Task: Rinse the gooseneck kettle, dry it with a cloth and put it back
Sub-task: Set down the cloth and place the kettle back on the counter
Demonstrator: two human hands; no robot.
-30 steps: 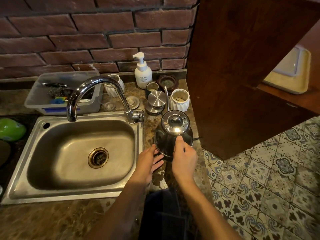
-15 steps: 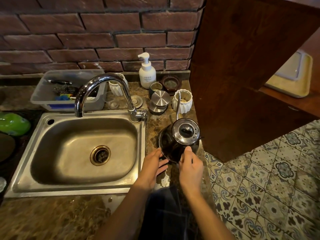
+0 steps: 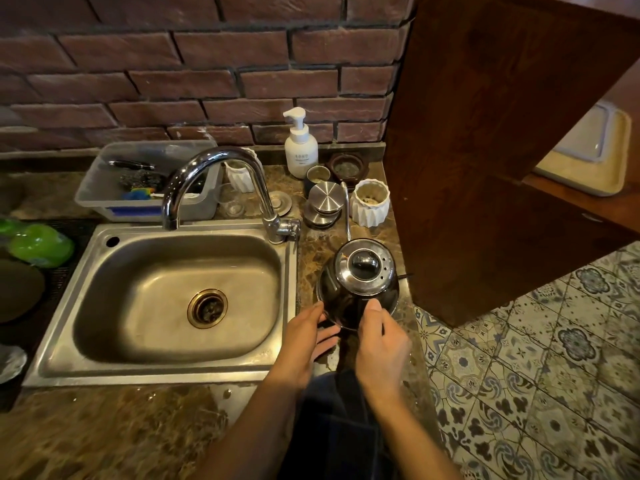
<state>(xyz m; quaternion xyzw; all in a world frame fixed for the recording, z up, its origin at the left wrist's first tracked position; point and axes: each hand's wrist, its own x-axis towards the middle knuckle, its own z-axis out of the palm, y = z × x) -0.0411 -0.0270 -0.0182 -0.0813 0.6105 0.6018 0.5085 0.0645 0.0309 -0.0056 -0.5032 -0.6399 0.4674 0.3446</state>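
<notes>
While right hand (image 3: 381,344) grips the lidded kettle (image 3: 360,271), left hand (image 3: 304,337) rests flat against it

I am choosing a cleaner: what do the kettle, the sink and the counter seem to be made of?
Kettle: probably polished stainless steel, given its mirror reflections. Sink: brushed stainless steel, dull grey sheen. Counter: brown marble or imitation, veined and glossy.
</notes>
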